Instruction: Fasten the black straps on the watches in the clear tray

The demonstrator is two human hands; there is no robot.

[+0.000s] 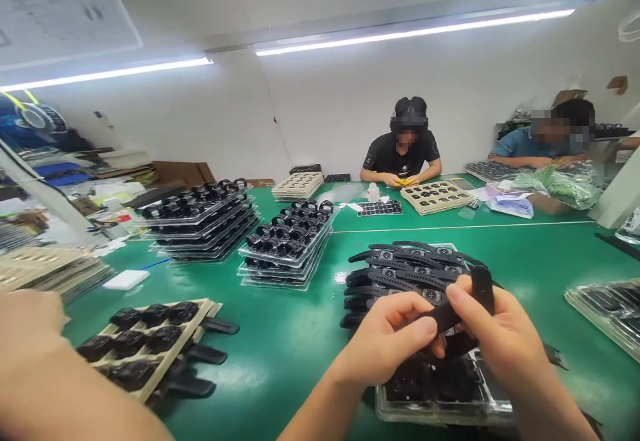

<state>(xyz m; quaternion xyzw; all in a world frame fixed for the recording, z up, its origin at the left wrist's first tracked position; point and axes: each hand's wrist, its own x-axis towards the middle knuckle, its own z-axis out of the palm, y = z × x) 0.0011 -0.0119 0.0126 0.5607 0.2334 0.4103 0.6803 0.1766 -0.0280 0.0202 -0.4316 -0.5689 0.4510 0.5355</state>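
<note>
My left hand (383,344) and my right hand (505,327) are both closed on a black watch strap (481,289), held in front of my body. One strap end curls up above my right fingers, and another part shows below them. Whether a watch case is attached is hidden by my fingers. Under my hands is a clear plastic tray (407,412) with black watch parts in its pockets. Just beyond lies a stack of smartwatches (395,274), face down with straps stretched out sideways.
Stacked clear trays of looped watches (290,231) and a taller stack (200,211) stand left of centre. A beige tray (170,361) of watches lies near left, beside a co-worker's arm (60,381). Two people sit across the green table (280,334). Another tray (607,311) lies right.
</note>
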